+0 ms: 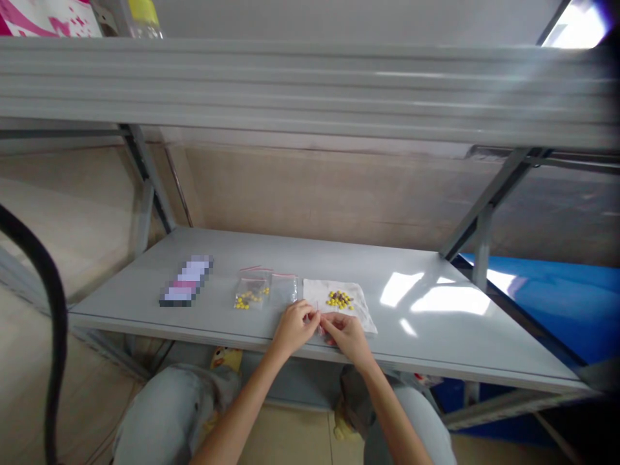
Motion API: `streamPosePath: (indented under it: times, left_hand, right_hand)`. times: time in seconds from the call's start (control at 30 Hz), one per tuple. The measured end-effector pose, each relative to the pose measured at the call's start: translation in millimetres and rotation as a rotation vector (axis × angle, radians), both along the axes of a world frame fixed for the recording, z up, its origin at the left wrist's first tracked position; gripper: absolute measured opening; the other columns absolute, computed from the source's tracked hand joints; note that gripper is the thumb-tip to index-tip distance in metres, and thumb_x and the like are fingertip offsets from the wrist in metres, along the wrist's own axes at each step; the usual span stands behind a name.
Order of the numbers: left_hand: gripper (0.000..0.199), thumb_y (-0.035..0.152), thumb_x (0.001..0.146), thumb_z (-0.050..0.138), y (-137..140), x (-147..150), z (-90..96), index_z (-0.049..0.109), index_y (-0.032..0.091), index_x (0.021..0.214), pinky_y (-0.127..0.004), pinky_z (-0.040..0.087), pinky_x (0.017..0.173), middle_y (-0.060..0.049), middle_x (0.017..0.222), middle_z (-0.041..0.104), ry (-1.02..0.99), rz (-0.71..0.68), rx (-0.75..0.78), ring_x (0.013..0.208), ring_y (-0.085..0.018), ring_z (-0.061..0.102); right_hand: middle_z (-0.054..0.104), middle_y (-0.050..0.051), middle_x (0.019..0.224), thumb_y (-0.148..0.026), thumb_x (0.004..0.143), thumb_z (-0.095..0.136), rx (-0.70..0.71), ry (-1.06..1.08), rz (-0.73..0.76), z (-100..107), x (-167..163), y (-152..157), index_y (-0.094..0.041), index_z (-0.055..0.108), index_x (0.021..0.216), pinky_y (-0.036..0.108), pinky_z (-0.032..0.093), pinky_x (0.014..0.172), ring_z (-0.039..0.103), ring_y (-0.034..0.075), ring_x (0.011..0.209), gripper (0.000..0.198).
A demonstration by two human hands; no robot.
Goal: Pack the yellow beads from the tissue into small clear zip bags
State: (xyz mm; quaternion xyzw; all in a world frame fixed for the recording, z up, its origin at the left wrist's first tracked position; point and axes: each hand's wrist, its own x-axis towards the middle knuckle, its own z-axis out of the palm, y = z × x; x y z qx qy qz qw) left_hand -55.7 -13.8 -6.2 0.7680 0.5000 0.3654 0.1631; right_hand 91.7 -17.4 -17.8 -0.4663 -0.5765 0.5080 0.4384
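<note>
L hand & R hand meet at table edge, fingertips pinched on small clear bag, mostly hidden.
Forearms angle inward; bag's btwn hands, by white cloth w/ yellow & brown beads.

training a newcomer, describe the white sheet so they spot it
Find the gray table, then the right hand near its front edge. Just beyond lies the white sheet, right of the flat clear bags. Unlike them, it is opaque and bears loose yellow and dark pieces.
</note>
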Motion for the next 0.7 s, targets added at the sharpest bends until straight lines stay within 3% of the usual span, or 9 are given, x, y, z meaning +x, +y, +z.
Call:
streamPosePath:
  times: [0.7]
  left_hand:
    - [0.030, 0.023, 0.088, 0.037, 3.2, 1.2, -1.2, 0.044, 0.018, 0.059, -0.023, 0.036, 0.064, 0.000, 0.066, 0.053, -0.039, -0.032, -0.067, 0.067, -0.013, 0.051]
  right_hand:
    - [0.055, 0.000, 0.052, -0.057, 0.070, 0.062, 0.039, -0.030, 0.025, -4.0, -2.1, 0.2, -0.011, 0.068, 0.074, 0.017, 0.030, 0.036, 0.038, 0.006, 0.041, 0.046]
